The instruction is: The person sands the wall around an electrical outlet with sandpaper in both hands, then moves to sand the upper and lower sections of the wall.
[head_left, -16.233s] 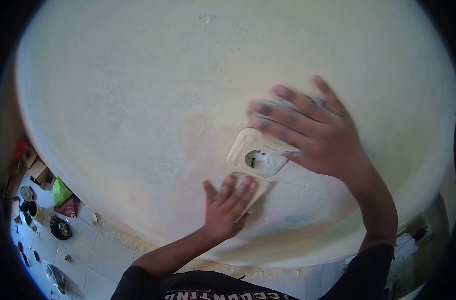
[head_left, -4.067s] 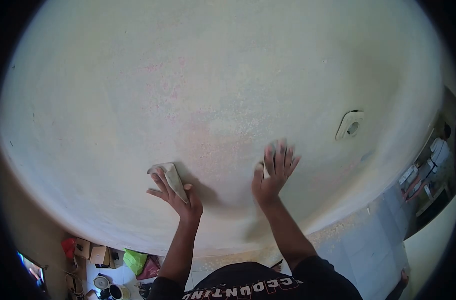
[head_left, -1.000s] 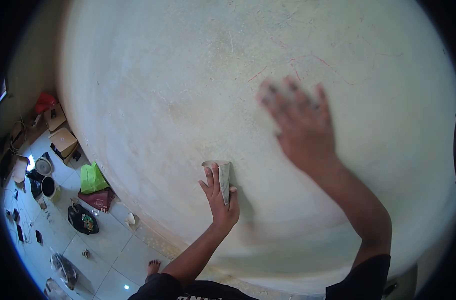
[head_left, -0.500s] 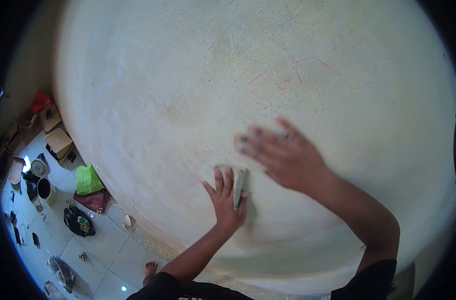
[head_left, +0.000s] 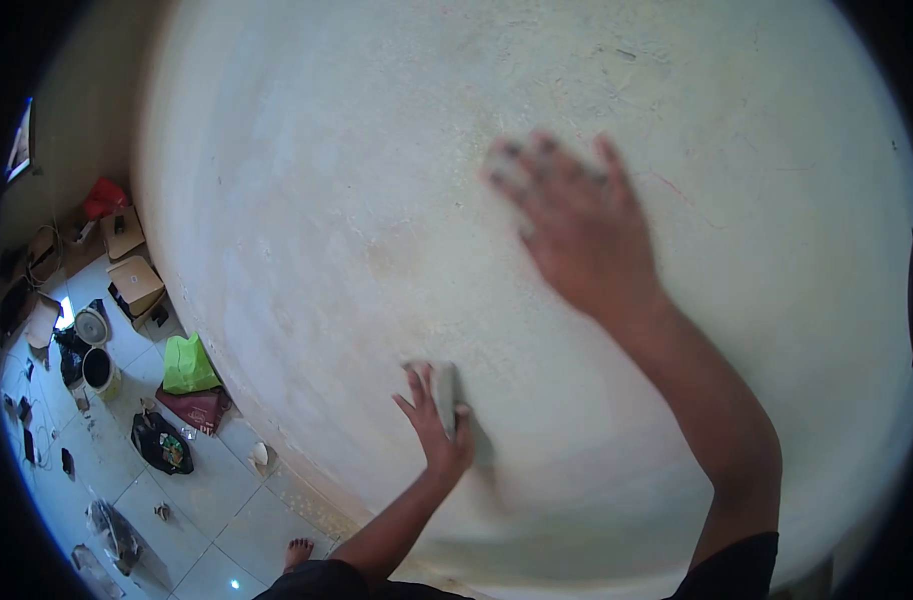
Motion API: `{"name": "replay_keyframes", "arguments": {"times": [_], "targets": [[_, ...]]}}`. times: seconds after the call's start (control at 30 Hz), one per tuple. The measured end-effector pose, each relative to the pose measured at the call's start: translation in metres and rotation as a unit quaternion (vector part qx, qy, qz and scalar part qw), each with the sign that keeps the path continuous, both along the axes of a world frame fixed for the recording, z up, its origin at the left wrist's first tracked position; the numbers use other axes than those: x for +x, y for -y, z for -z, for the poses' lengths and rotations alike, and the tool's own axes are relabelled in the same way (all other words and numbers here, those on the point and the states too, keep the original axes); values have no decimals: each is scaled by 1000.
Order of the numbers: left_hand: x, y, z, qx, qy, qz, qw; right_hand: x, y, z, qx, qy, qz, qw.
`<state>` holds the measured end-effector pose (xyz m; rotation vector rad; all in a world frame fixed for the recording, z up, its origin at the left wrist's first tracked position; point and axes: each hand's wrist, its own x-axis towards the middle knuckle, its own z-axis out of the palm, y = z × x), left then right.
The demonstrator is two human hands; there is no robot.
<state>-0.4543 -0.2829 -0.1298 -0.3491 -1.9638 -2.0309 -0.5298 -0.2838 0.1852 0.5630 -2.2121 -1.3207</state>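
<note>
A pale, scuffed wall (head_left: pixel 326 200) fills most of the head view, with faint red scribbles (head_left: pixel 676 188) at the upper right. My left hand (head_left: pixel 436 420) is low on it, fingers and thumb wrapped about a folded grey pad (head_left: pixel 444 395) that lies against the surface. The pad resembles folded sandpaper. Higher up and to the right, my right hand (head_left: pixel 586 225) is stretched flat over the wall with its fingers apart, slightly smeared by motion. Its fingertips look dark, and nothing shows in its grasp.
On the tiled floor (head_left: pixel 226 500) at left lie cardboard boxes (head_left: pixel 136 280), a green bag (head_left: pixel 189 365), a dark red bag (head_left: pixel 198 408), a bucket (head_left: pixel 98 372) and a black bag (head_left: pixel 161 443). A bare foot (head_left: pixel 297 553) stands near the wall's base.
My right hand has swept upward along the wall, over where red marks showed before. My left hand, still on the pad, appears slightly lower and further left. The whole view has shifted a little.
</note>
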Motion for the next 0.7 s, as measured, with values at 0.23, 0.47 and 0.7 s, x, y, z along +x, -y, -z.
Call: {"name": "replay_keyframes", "arguments": {"times": [0.23,0.47,0.7], "targets": [[-20,5,-12,153,41,-44,986,-11,1,68,36,178,-12,983],[-84,40,32,181,272,-62,943,-51,28,-20,8,-102,-31,994],[-53,24,18,84,87,-75,990,-56,27,37,42,110,-28,993]]}}
